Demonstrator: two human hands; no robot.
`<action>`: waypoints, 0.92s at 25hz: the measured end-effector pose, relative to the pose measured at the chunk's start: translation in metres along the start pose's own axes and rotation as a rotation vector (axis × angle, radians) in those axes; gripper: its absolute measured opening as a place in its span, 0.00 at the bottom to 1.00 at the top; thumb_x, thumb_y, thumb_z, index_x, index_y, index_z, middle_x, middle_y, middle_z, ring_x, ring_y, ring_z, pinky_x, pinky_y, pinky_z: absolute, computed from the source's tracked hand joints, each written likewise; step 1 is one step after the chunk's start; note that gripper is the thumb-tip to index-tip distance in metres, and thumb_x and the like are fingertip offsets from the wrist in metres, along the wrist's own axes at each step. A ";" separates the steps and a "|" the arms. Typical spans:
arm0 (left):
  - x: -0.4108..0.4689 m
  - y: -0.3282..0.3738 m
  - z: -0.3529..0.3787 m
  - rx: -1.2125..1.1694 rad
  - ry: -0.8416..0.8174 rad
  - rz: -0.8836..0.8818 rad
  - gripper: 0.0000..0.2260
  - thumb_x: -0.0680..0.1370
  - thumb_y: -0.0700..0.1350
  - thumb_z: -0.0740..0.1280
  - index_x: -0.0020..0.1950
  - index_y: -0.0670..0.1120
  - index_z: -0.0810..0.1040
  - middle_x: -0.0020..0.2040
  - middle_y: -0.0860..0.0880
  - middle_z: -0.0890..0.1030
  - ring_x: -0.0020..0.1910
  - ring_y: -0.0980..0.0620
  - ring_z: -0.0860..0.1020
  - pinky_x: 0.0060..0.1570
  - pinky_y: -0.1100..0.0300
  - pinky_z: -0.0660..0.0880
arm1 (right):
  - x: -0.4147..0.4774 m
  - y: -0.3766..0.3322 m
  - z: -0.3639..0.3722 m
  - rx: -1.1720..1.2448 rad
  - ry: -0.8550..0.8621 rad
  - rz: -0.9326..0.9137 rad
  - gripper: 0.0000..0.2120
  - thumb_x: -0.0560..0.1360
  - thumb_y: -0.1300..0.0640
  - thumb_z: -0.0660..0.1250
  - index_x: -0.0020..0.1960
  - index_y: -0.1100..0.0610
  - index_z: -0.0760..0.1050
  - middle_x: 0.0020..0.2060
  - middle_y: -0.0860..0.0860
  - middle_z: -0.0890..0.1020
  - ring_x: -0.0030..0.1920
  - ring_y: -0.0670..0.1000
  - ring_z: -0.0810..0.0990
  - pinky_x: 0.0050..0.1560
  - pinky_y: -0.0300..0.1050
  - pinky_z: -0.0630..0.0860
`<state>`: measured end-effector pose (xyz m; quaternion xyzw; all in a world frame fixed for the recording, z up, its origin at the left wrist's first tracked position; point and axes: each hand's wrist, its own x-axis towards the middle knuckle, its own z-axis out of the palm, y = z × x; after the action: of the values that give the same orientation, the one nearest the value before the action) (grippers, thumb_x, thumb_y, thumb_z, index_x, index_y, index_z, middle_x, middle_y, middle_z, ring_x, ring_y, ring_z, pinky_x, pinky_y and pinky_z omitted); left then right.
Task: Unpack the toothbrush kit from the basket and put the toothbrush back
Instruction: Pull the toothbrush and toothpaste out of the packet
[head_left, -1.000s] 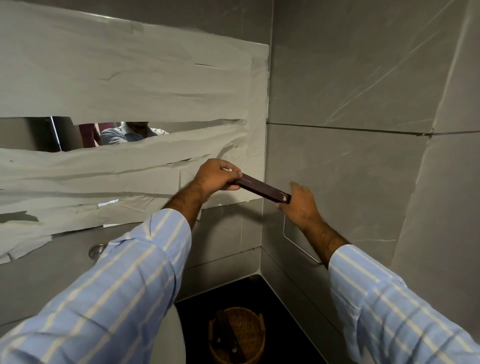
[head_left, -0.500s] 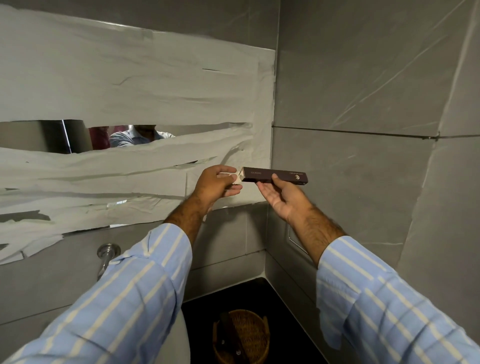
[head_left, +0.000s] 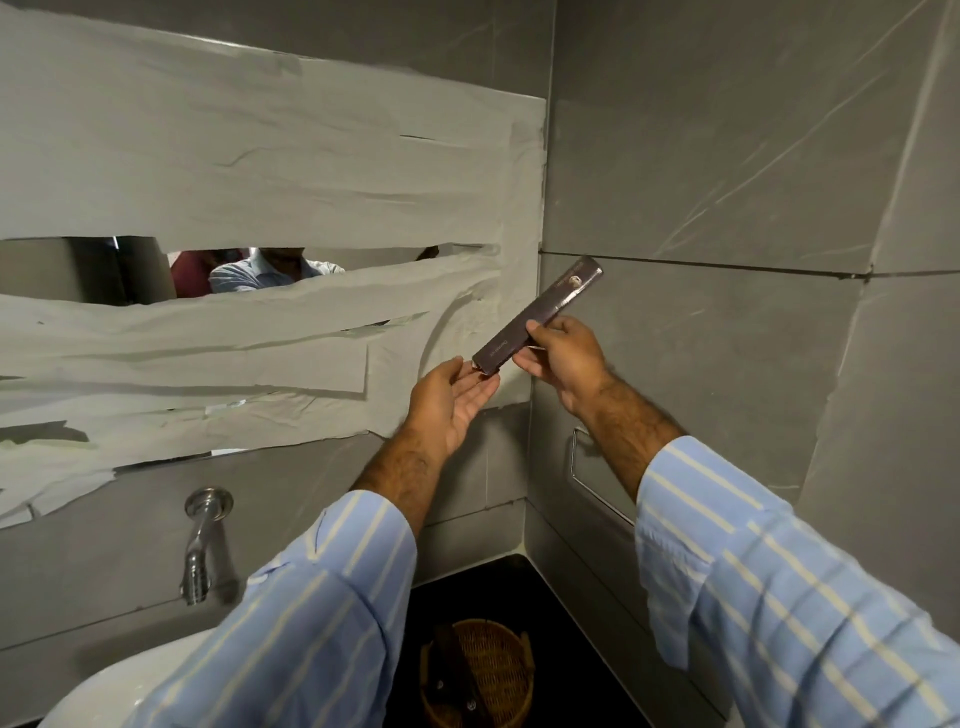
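Observation:
A long dark brown toothbrush kit box (head_left: 540, 314) is held up in front of the wall corner, tilted with its far end up to the right. My right hand (head_left: 563, 356) grips it around the middle. My left hand (head_left: 449, 397) is cupped palm up under the box's lower end, fingertips touching or almost touching its opening. Whether the end flap is open is hard to tell. A round wicker basket (head_left: 480, 670) stands far below on the dark counter, with another dark box lying in it.
A mirror covered in strips of grey paper (head_left: 260, 208) fills the left wall. A chrome tap (head_left: 200, 540) juts out over a white basin (head_left: 104, 686). Grey tiled walls meet in the corner, with a metal-framed panel (head_left: 592, 483) on the right wall.
The box has gone from level to tilted, far end up. My right hand has shifted to grip its middle. My left hand let go of the near end and turned palm up beneath it.

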<state>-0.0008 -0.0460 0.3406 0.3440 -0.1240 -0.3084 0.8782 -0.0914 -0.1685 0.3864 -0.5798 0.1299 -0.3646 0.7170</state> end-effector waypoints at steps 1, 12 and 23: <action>-0.001 -0.004 -0.001 -0.078 0.003 -0.023 0.12 0.81 0.40 0.64 0.61 0.33 0.73 0.55 0.34 0.81 0.55 0.36 0.82 0.56 0.47 0.81 | 0.002 -0.004 0.002 -0.090 -0.017 -0.007 0.04 0.79 0.60 0.65 0.52 0.60 0.75 0.45 0.56 0.83 0.40 0.50 0.84 0.40 0.41 0.84; -0.017 -0.035 -0.015 -0.024 -0.069 0.025 0.18 0.77 0.38 0.71 0.65 0.35 0.77 0.62 0.36 0.81 0.61 0.42 0.82 0.63 0.48 0.78 | 0.016 -0.008 -0.005 -0.201 0.025 0.059 0.06 0.79 0.57 0.65 0.47 0.59 0.77 0.40 0.55 0.84 0.31 0.47 0.83 0.37 0.45 0.84; -0.018 -0.060 -0.033 -0.111 -0.062 -0.007 0.09 0.76 0.36 0.71 0.56 0.37 0.81 0.49 0.41 0.85 0.48 0.48 0.86 0.47 0.59 0.83 | 0.007 -0.009 -0.007 -0.244 -0.269 0.172 0.05 0.78 0.57 0.68 0.52 0.55 0.80 0.50 0.55 0.84 0.51 0.54 0.84 0.48 0.50 0.84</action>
<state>-0.0284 -0.0513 0.2758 0.2856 -0.1327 -0.3284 0.8905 -0.0940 -0.1787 0.3940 -0.6926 0.1252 -0.2029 0.6808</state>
